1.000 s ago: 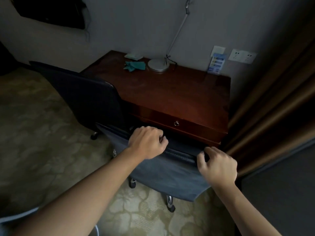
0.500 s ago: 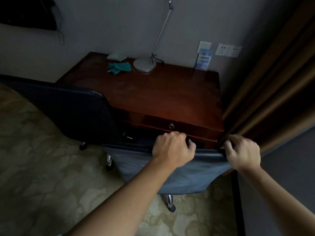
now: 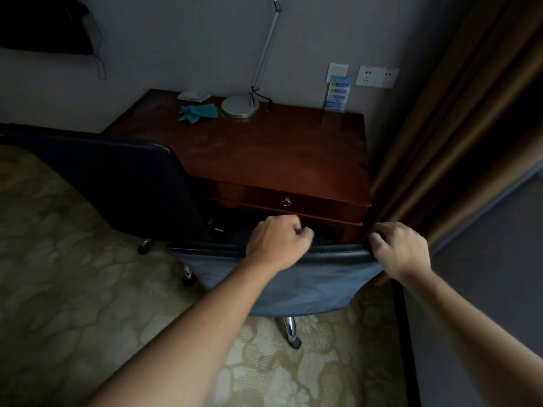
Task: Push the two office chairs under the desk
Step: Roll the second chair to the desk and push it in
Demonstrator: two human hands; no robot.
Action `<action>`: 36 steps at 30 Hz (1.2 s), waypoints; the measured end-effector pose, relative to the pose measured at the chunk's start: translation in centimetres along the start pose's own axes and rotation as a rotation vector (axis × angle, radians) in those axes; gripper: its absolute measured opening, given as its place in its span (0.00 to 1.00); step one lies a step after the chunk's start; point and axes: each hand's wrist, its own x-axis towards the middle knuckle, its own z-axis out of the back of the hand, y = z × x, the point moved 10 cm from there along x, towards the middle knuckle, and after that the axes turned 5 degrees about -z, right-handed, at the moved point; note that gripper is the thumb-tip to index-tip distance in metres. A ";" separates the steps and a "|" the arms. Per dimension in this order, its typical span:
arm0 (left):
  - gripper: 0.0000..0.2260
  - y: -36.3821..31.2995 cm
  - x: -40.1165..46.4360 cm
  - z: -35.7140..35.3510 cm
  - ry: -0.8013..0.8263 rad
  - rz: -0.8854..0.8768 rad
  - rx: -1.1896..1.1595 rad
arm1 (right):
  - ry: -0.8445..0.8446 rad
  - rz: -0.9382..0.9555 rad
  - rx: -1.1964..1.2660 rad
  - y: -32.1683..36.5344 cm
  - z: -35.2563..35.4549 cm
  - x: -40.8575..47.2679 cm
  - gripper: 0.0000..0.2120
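I am watching both bare arms reaching forward and down, each hand closing over the top edge of the nearer office chair [image 3: 293,286]. The left hand [image 3: 277,245] is gripping the backrest rim near its middle, fingers curled over the far side. The right hand [image 3: 401,249] is clamping the rim at its right corner, fingers hooked over the edge, the knuckles lying just beside the curtain [image 3: 440,160].

The nearer office chair's grey-blue backrest is standing right in front of the desk [image 3: 279,160], its top edge sitting just below the drawer front, its seat hidden in the dark under the desk. One chrome leg with a caster is showing on the carpet [image 3: 73,274] beneath it.

The second office chair [image 3: 123,183], dark and angled, is standing to the left against the desk's left front corner, its casters resting on the carpet, its backrest touching or nearly touching the first; I cannot tell which.

On the desktop, a lamp [image 3: 241,105] is standing at the back beside a teal cloth [image 3: 198,111], with a leaflet stand [image 3: 338,94] against the wall.
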 end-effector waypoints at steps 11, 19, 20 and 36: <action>0.22 9.3 -7.1 3.1 0.013 0.062 0.467 | -0.008 -0.049 0.019 5.3 -0.8 -9.3 0.13; 0.32 8.1 -6.0 4.0 -0.085 -0.121 0.403 | 0.033 -0.093 -0.053 5.1 -1.2 -7.0 0.12; 0.32 8.0 -5.4 4.0 -0.082 -0.141 0.398 | 0.029 -0.095 -0.053 5.1 -1.2 -6.5 0.11; 0.34 7.5 2.6 4.2 0.071 -0.575 0.405 | -0.363 0.071 0.000 7.5 0.6 0.1 0.20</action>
